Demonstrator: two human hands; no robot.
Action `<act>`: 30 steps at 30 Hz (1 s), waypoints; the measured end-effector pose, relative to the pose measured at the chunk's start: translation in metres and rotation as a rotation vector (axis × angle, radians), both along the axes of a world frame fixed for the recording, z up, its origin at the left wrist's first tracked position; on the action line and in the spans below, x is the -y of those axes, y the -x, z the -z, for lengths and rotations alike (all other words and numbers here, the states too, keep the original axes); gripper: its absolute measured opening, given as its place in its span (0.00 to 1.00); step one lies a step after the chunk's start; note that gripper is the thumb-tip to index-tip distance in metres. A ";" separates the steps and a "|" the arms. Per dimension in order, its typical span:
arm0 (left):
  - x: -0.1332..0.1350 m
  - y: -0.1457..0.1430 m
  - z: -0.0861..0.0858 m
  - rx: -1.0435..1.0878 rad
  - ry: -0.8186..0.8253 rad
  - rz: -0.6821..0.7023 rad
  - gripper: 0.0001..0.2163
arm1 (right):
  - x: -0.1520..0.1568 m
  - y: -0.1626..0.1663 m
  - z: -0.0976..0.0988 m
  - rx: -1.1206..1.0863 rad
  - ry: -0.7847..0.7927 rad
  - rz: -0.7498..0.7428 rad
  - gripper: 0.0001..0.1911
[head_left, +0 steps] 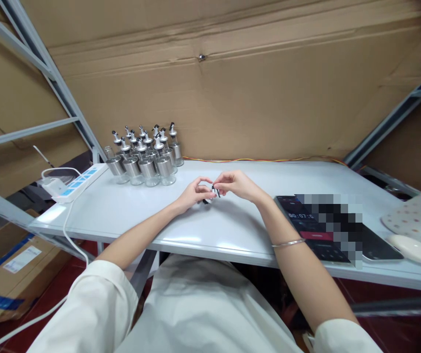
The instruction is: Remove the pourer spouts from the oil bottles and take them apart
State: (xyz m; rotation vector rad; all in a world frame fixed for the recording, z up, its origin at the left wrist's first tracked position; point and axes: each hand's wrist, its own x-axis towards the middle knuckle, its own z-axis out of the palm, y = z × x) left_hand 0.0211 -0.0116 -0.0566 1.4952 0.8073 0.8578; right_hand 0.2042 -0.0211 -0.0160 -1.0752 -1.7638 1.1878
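Observation:
Over the middle of the table, my left hand (194,192) is closed around a small silver-and-black pourer spout (213,194), much like the tops on the nearby bottles. My right hand (236,185) meets it from the right, thumb and forefinger pinching a thin black part (218,192) at the spout. The fingers cover much of the spout, and I cannot tell whether the black part is attached to it. Behind and to the left stand several glass oil bottles (148,167) with steel sleeves and pourer tops.
A white power strip (80,184) with a plugged-in charger lies at the table's left edge. On the right are a tablet (313,235) showing a timer, a white mouse-like object (412,249) and a dotted cloth (418,215). Cardboard (254,108) backs the table (210,230).

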 end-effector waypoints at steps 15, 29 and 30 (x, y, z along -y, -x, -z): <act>-0.006 -0.001 0.008 0.036 -0.082 -0.020 0.18 | 0.003 0.004 -0.001 0.019 0.072 0.031 0.05; -0.008 0.001 0.009 0.069 -0.048 -0.065 0.13 | -0.001 0.002 0.003 0.039 0.105 -0.047 0.03; -0.009 0.001 0.009 0.069 -0.043 -0.075 0.12 | -0.001 0.003 0.003 0.040 0.101 -0.048 0.04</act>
